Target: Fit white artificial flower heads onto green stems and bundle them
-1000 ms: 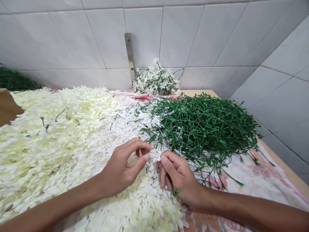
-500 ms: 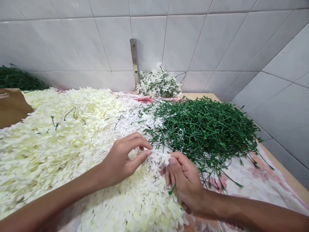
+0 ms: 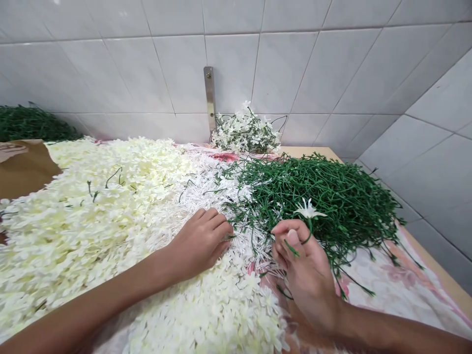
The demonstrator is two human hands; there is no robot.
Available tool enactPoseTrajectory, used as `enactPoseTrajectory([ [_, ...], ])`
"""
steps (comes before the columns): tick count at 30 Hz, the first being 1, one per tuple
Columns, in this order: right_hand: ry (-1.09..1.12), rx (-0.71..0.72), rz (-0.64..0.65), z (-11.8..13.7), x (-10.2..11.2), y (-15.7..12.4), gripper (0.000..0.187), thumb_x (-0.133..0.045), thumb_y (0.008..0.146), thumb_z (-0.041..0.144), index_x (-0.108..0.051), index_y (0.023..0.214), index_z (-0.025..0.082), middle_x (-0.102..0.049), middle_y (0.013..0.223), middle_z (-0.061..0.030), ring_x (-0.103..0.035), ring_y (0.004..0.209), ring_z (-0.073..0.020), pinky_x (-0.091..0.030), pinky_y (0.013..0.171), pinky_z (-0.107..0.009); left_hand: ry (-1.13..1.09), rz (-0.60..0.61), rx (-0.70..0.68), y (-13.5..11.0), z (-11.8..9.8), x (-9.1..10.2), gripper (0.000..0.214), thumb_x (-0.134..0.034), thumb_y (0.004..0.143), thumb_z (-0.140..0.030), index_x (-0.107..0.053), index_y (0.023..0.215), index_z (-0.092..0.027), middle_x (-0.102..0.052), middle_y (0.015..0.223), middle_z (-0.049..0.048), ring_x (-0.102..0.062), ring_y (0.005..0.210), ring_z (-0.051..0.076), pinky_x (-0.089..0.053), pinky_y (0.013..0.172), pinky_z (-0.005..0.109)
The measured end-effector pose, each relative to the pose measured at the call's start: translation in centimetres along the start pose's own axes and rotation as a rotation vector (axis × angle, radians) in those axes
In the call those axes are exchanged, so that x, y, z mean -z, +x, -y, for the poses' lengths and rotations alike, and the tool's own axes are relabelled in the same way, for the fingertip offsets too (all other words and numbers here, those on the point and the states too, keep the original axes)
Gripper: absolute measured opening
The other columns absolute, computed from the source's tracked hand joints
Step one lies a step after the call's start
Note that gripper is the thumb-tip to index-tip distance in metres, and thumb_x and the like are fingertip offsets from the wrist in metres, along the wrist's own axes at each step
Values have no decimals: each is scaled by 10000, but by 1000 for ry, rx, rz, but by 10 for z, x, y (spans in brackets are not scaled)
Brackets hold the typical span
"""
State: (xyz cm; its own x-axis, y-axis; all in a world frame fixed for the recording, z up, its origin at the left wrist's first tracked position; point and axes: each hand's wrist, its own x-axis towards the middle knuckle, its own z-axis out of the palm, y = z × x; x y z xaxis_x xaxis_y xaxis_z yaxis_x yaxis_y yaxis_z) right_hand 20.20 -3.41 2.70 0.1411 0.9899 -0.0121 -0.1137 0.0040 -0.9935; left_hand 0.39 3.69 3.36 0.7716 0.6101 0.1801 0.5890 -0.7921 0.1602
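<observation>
My right hand (image 3: pixel 308 275) holds an artificial flower by its curved green stem. The white flower head (image 3: pixel 310 211) stands above the fingers, its thin petals spread. My left hand (image 3: pixel 202 238) is curled, palm down, over the edge of a heap of thin white stamen-like pieces (image 3: pixel 206 189). A bit of green shows by its fingertips; what they pinch, if anything, is hidden. Loose pale cream petal pieces (image 3: pixel 206 314) lie below that hand. Just beyond the right hand rises a tangled pile of green plastic stems (image 3: pixel 324 189).
Cream petals (image 3: pixel 92 221) spread widely on the left. A bunch of finished white flowers (image 3: pixel 247 130) rests against the tiled wall (image 3: pixel 232 64), beside a metal bracket (image 3: pixel 209 93). More green stems (image 3: pixel 33 123) and brown paper (image 3: pixel 27 167) sit far left. A floral cloth (image 3: pixel 398 290) covers the table.
My hands have moved apart. The right hand has turned up and moved right with the flower, while the left has let go of it and dropped onto the white pieces, fingers curling.
</observation>
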Motion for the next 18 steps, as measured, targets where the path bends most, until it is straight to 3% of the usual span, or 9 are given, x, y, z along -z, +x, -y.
enactPoseTrajectory([
  [4,-119,49,12,8,0,6,355,-389,921,536,-520,835,217,-325,634,25,-323,560,-109,-292,479,-215,14,-18,25,1,0,-5,145,-478,915,-265,-585,914,-167,-583,890,38,-462,846,194,-326,722,329],
  [8,-165,-15,30,9,-1,8,353,-458,898,522,-462,741,206,-283,589,50,-267,493,-88,-248,430,-206,-17,-29,35,1,1,-2,142,-476,907,-232,-592,853,-170,-585,870,31,-460,839,183,-320,723,322],
  [14,-31,-129,123,5,-7,8,345,-430,910,525,-432,765,212,-249,518,78,-210,438,-77,-220,395,-194,-49,22,32,1,5,21,96,-487,862,-204,-564,817,-169,-590,866,34,-464,843,188,-321,744,330],
  [18,-11,-63,84,4,-7,12,280,-433,929,469,-437,812,215,-269,568,68,-221,488,-84,-232,438,-197,-6,89,32,-1,11,34,74,-494,849,-195,-554,809,-182,-594,843,21,-482,835,187,-314,740,320],
])
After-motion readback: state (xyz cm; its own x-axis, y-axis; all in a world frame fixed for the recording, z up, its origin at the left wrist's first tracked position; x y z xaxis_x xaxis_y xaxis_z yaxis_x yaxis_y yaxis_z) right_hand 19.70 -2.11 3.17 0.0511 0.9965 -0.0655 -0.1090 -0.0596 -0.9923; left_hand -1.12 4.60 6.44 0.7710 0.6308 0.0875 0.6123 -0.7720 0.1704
